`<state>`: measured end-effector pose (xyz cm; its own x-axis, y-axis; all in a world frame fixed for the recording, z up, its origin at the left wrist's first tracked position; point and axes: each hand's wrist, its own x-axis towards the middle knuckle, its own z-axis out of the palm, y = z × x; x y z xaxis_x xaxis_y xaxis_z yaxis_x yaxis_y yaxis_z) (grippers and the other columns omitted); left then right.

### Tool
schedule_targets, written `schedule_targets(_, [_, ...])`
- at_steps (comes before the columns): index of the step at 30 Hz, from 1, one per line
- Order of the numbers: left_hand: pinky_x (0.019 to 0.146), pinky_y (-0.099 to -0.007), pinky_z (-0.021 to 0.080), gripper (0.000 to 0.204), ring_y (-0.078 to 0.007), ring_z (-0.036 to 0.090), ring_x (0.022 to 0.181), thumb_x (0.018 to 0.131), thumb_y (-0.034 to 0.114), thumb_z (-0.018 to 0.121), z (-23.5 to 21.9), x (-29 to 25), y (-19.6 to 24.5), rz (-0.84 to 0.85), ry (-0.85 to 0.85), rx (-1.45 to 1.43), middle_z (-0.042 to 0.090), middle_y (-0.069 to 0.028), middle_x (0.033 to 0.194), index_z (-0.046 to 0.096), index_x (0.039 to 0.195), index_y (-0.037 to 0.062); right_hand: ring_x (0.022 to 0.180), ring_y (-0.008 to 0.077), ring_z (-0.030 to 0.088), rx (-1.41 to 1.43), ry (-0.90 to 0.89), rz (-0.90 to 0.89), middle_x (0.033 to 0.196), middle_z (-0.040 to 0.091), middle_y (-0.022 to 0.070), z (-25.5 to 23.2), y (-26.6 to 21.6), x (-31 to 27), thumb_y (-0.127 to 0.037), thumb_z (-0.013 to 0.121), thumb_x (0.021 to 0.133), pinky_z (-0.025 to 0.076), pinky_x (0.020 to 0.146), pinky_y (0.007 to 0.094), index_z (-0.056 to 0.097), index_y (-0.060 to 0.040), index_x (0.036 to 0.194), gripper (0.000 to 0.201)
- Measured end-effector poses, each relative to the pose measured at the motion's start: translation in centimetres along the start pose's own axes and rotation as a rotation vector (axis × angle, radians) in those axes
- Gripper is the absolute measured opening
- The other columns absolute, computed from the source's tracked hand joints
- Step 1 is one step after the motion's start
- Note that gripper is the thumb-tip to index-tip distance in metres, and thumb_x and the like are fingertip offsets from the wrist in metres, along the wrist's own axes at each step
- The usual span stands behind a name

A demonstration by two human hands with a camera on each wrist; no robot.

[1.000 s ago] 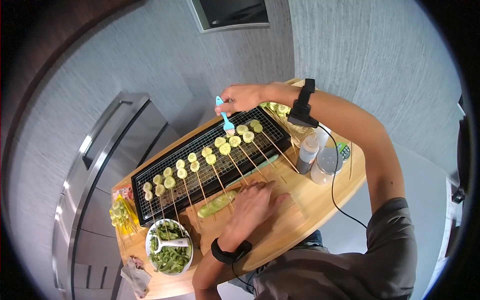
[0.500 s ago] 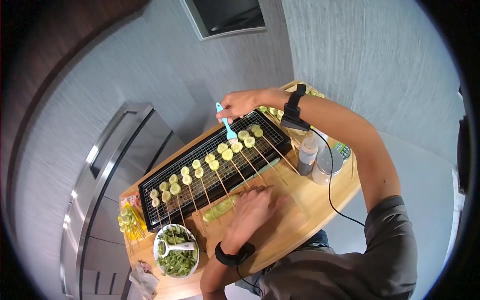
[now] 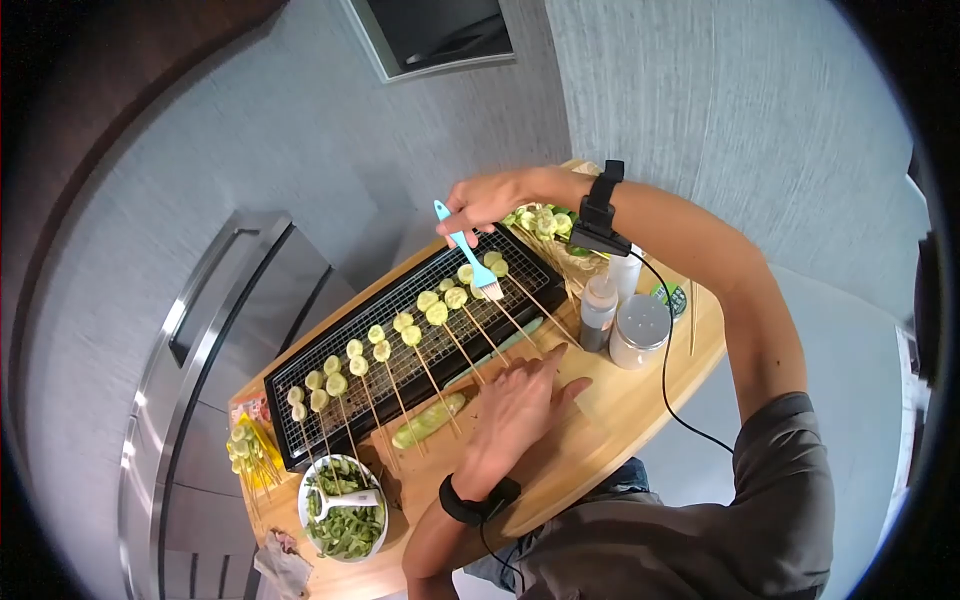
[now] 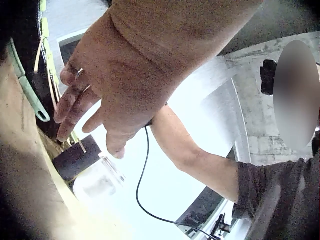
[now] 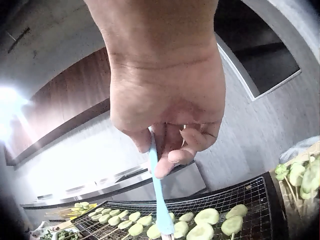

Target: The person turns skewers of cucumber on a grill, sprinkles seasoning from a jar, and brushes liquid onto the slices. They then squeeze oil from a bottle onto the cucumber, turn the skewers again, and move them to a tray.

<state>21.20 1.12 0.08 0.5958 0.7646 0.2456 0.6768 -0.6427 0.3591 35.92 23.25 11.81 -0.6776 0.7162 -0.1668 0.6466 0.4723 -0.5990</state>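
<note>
My right hand (image 3: 485,203) pinches a light blue basting brush (image 3: 466,240) above the far side of the grill. The brush's pale bristles overlap cucumber slices (image 3: 478,291) on the second skewer from the right end. In the right wrist view, thumb and fingers close round the brush handle (image 5: 157,186). My left hand (image 3: 512,415) is palm down near the skewers' stick ends, fingers stretched and thumb spread to the side. A whole pale green cucumber (image 3: 428,420) lies left of it. Several cucumber skewers (image 3: 410,337) rest in a row across the grill rack (image 3: 375,312).
A white bowl (image 3: 303,508) of chopped greens with a white peeler (image 3: 347,502) stands at the left. More skewers lie on yellow packaging (image 3: 268,437). At the right are a squeeze bottle (image 3: 598,315) and a shaker jar (image 3: 640,332). A green-handled utensil (image 4: 32,97) lies along the grill's near edge.
My right hand has carried the brush to the right, to slices on another skewer. The left hand has shifted right along the stick ends, uncovering the end of the whole cucumber.
</note>
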Motion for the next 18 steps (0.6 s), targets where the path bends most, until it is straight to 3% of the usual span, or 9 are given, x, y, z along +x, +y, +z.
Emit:
schedule_targets(2, [0.086, -0.0448, 0.054, 0.049, -0.0359, 0.070, 0.095, 0.095, 0.042, 0.070, 0.2, 0.0, 0.0, -0.057, -0.075, 0.014, 0.074, -0.0202, 0.090, 0.067, 0.127, 0.0050, 0.068, 0.0134, 0.056, -0.029, 0.004, 0.003, 0.088, 0.073, 0.0028, 0.2, 0.2, 0.2, -0.042, 0.054, 0.104, 0.048, 0.068, 0.0319, 0.074, -0.0059, 0.108, 0.042])
schedule_targets(4, [0.087, -0.0466, 0.053, 0.048, -0.0378, 0.070, 0.097, 0.096, 0.043, 0.068, 1.3, -0.2, -0.9, 0.057, 0.017, 0.009, 0.074, -0.0217, 0.094, 0.069, 0.123, 0.0034, 0.069, 0.0140, 0.057, -0.024, 0.049, -0.002, 0.089, 0.073, 0.0026, 0.4, 0.9, 1.0, -0.042, 0.054, 0.104, 0.048, 0.069, 0.0323, 0.074, -0.0062, 0.108, 0.042])
schedule_targets(11, [0.087, -0.0478, 0.053, 0.046, -0.0385, 0.069, 0.098, 0.095, 0.043, 0.069, 1.7, -0.3, -1.3, 0.080, 0.061, -0.005, 0.074, -0.0205, 0.100, 0.072, 0.115, 0.0019, 0.077, 0.0166, 0.063, -0.117, 0.189, -0.149, 0.092, 0.072, 0.0019, 0.2, 3.5, 2.8, -0.043, 0.058, 0.102, 0.049, 0.074, 0.0340, 0.074, -0.0074, 0.113, 0.041])
schedule_targets(15, [0.085, -0.0481, 0.053, 0.045, -0.0382, 0.069, 0.096, 0.094, 0.044, 0.070, 1.5, -0.2, -1.1, 0.044, 0.028, -0.009, 0.074, -0.0194, 0.097, 0.072, 0.108, 0.0015, 0.074, 0.0164, 0.061, -0.170, 0.151, -0.229, 0.092, 0.073, 0.0020, 0.3, 4.0, 1.9, -0.044, 0.059, 0.102, 0.049, 0.071, 0.0341, 0.074, -0.0073, 0.115, 0.042])
schedule_targets(17, [0.085, -0.0480, 0.053, 0.045, -0.0380, 0.069, 0.095, 0.094, 0.045, 0.070, 1.5, -0.3, -1.1, 0.037, 0.046, -0.029, 0.074, -0.0193, 0.096, 0.072, 0.106, 0.0014, 0.089, 0.0194, 0.066, -0.077, 0.055, -0.123, 0.103, 0.075, 0.0061, 0.2, 1.7, -0.5, -0.042, 0.059, 0.105, 0.051, 0.082, 0.0358, 0.074, -0.0073, 0.120, 0.041])
schedule_targets(18, [0.085, -0.0480, 0.053, 0.045, -0.0378, 0.070, 0.095, 0.093, 0.045, 0.070, 1.5, -0.3, -1.1, 0.021, 0.035, -0.026, 0.074, -0.0193, 0.096, 0.072, 0.106, 0.0014, 0.089, 0.0194, 0.066, -0.080, 0.041, -0.119, 0.103, 0.075, 0.0061, 0.1, 0.4, -1.6, -0.042, 0.059, 0.105, 0.051, 0.082, 0.0358, 0.074, -0.0073, 0.120, 0.041])
